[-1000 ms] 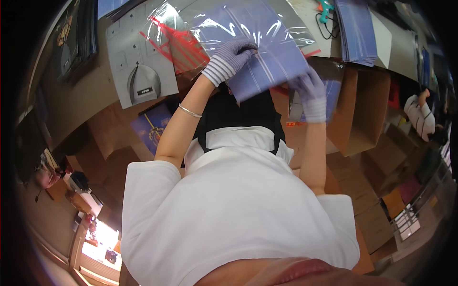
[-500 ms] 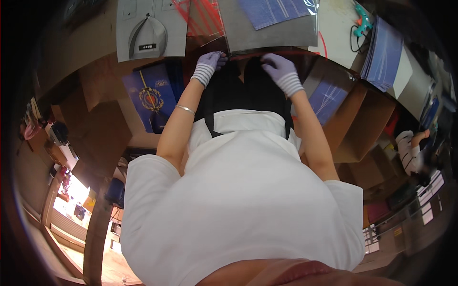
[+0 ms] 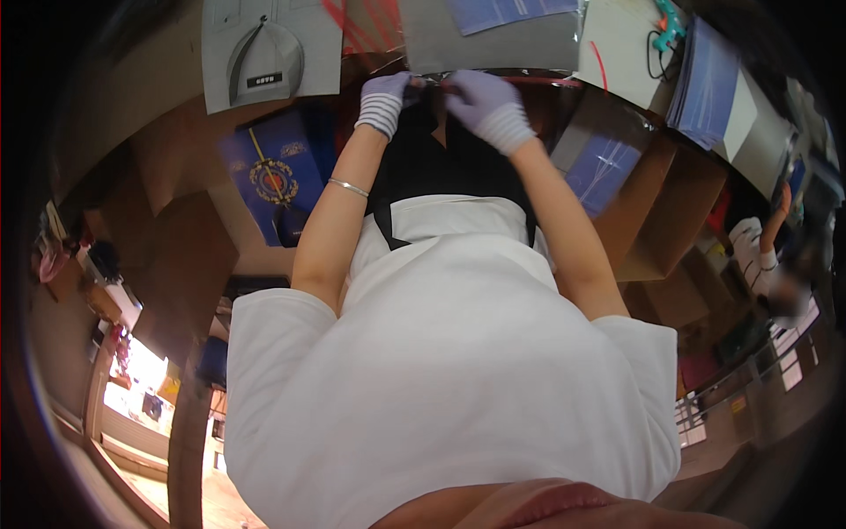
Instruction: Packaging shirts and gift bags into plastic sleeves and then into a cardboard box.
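My left hand, in a lilac glove with a striped cuff, has its fingers curled together at the near edge of a clear plastic sleeve. What its fingertips pinch is too small to make out. Close beside it, my right hand, gloved alike, reaches in at the same edge; its fingers are bent but smeared by motion. Inside or under the sleeve lies a flat grey sheet, with a blue sheet on its far part. Both hands are over my dark-clothed lap.
Left on the table lies a grey printed panel. At the right are a teal glue gun and a stack of blue sheets. Below stand a blue printed bag and an open cardboard box. A co-worker's sleeve shows far right.
My right hand has moved left and away from me, closer to my left hand. My left hand has also shifted slightly farther out, to the sleeve's edge.
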{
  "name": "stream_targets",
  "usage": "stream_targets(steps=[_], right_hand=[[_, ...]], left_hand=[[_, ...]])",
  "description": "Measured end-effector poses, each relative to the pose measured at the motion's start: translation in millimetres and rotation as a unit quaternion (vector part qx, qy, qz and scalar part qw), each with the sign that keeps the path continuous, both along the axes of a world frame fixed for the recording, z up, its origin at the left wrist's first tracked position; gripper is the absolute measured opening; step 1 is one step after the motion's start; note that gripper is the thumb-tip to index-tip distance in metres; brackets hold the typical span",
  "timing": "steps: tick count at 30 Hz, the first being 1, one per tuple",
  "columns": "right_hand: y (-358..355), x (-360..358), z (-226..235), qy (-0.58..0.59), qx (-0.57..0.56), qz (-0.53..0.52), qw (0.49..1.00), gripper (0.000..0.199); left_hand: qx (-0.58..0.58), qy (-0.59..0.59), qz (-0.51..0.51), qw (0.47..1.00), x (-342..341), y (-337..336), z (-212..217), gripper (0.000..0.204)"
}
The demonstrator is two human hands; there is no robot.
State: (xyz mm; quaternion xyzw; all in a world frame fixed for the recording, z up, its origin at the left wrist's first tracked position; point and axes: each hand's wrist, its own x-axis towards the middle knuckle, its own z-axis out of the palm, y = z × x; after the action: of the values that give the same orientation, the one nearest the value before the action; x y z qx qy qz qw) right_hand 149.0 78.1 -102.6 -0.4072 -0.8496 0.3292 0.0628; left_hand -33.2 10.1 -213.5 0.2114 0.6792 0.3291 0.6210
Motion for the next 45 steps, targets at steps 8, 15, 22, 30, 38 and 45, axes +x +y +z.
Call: stream_targets(steps=[8,15,22,30,38,45], right_hand=[[-48,367,72,-0.400,0.137,-0.483,0.767,0.015],[-88,132,-32,-0.050,-0.195,-0.121,0.972,0.027],[63,24,-37,0.259,-0.462,-0.259,0.808,0.027],[183,105,-54,0.099,-0.085,-0.337,0.933,0.018],[183,6,54,0.048,0.038,-0.317,0.946,0.029],[9,168,228,0.137,-0.141,-0.296,0.935,0.025]], left_hand=[[-0.151,-0.257,0.152,0.943,-17,-2,45,0.030],[0.073,-0.467,0.133,0.871,-6,-2,27,0.036],[0.141,-0.513,0.339,0.776,-17,55,53,0.068],[0.233,-0.302,0.295,0.876,-69,87,40,0.062],[0.217,-0.266,0.295,0.892,-73,85,39,0.063],[0.182,-0.289,0.223,0.913,-75,84,42,0.062]])
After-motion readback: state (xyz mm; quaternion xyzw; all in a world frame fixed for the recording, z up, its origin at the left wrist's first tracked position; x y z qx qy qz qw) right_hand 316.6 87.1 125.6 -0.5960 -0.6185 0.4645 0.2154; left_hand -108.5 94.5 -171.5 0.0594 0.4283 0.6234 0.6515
